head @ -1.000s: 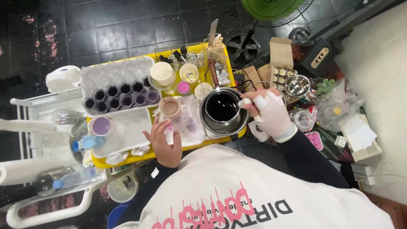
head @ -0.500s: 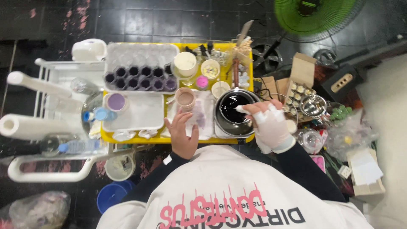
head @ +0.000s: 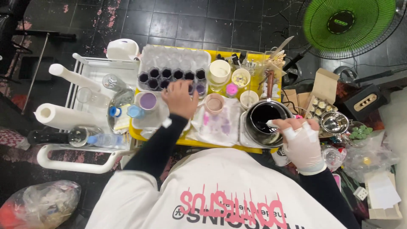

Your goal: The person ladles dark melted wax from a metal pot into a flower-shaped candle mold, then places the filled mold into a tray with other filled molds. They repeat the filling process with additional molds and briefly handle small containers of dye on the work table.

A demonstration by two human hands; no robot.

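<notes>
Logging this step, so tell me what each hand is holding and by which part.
The gloved right hand rests on the dark pot's rim; whether it grips anything cannot be told. The bare left hand holds nothing visible.

I'm standing over a dark tiled floor stained with pink; a green fan is sitting ahead, a white cart is waiting beside me.

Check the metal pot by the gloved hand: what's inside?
The metal pot holds a dark, near-black liquid. The gloved right hand dips a small pale tool over its rim. The pot's bottom is hidden under the liquid, and the hand covers part of the rim.
</notes>
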